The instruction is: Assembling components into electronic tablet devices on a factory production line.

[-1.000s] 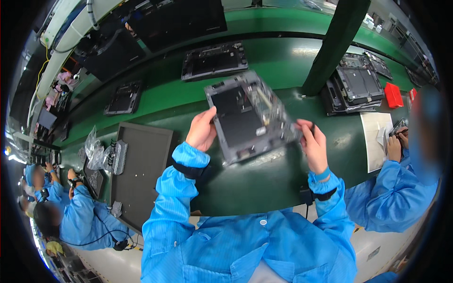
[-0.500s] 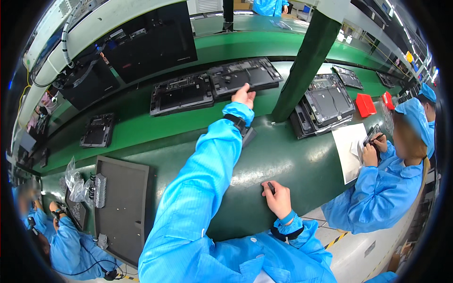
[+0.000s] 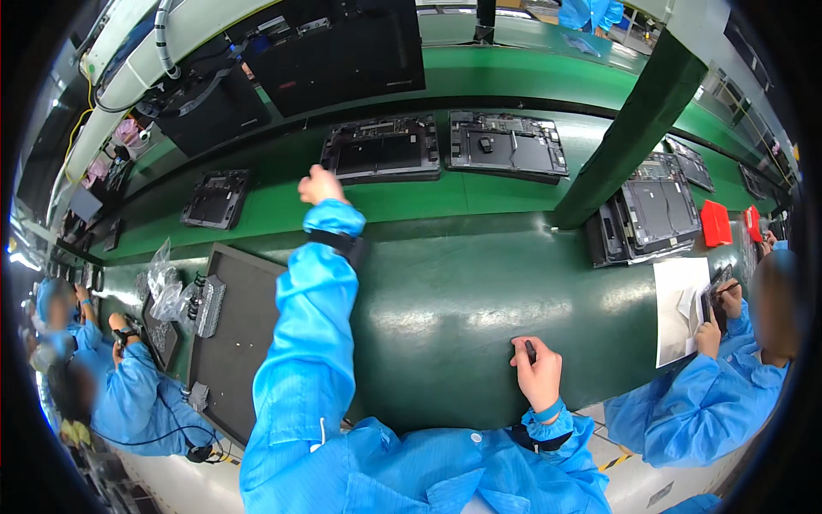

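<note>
- A single head-worn fisheye view looks steeply down and forward over the person's own blue sleeves.
- It faces across the dark green worktop [image 3: 462, 317] toward the green conveyor belt [image 3: 479, 193] beyond.
- The near edge sits close below; the belt is farther off.
- Straight edges bow toward the dark round rim.

Bare green bench [image 3: 445, 300] lies open ahead; the slanted green post [image 3: 634, 128] and opened laptop chassis [image 3: 381, 154] crowd the far belt.
</note>
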Demonstrator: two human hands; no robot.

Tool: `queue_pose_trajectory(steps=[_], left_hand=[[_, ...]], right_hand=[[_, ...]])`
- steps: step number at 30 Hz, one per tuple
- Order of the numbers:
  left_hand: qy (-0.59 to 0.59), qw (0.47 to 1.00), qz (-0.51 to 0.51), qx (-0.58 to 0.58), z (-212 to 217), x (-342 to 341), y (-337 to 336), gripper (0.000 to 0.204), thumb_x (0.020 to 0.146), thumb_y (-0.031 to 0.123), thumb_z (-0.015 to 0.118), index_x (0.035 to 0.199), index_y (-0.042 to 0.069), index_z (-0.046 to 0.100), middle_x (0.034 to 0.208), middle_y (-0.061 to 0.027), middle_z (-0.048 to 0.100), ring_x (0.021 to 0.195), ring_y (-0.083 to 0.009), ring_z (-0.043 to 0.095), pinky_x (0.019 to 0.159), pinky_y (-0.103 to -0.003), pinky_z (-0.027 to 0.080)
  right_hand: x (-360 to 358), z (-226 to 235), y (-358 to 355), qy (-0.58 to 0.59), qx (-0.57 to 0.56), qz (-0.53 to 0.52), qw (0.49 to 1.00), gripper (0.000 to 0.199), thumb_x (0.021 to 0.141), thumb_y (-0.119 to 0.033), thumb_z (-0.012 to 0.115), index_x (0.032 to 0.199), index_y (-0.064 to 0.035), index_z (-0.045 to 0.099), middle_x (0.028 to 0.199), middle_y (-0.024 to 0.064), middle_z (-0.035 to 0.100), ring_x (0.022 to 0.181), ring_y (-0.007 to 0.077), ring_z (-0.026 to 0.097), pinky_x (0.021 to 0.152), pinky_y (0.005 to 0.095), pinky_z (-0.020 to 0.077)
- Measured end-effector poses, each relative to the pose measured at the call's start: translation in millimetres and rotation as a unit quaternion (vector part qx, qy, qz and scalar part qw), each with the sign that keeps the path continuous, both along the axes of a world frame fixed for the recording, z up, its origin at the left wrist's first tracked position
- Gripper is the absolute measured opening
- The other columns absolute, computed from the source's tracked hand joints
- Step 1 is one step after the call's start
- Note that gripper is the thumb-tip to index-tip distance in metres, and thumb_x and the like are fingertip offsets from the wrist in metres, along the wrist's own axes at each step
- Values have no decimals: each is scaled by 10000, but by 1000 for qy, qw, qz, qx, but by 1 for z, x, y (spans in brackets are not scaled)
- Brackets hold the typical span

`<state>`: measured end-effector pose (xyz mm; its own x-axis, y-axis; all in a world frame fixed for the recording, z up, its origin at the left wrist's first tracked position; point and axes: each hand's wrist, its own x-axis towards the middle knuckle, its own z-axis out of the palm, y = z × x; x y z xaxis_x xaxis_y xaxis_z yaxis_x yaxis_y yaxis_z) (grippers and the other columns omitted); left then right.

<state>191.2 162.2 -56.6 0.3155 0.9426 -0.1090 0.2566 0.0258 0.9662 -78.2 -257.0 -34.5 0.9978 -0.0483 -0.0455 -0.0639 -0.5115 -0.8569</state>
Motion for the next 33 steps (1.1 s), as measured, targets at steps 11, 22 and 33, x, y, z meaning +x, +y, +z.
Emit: queue_pose_trajectory(steps=[11,22,33], left_hand=[[44,988,-133,69,-61,50,87,389,898,353,604,1060,2,646,1069,-203,664,988,-335,634,834,-433,515],[-189,943,-210,-175,-1,-6,94,301,962,169,546,1249,82,520,1087,-116,616,870,-244,620,644,-420,547],[-186,806,-539,-156,95,-104,-20,359,967,93,541,1320,36,525,1146,-86,632,996,-176,615,883,-361,503]], right_hand=[[5,-1,0,29,21,-28,999,171,914,-152,609,891,0,683,580,71,637,516,102,598,498,260,446],[9,-3,-6,34,43,-17,998,200,921,-166,587,895,3,691,584,56,635,531,89,573,519,259,443],[-4,28,-41,-10,199,-50,979,169,961,-132,571,1018,-4,665,722,-8,606,647,39,523,588,179,383]])
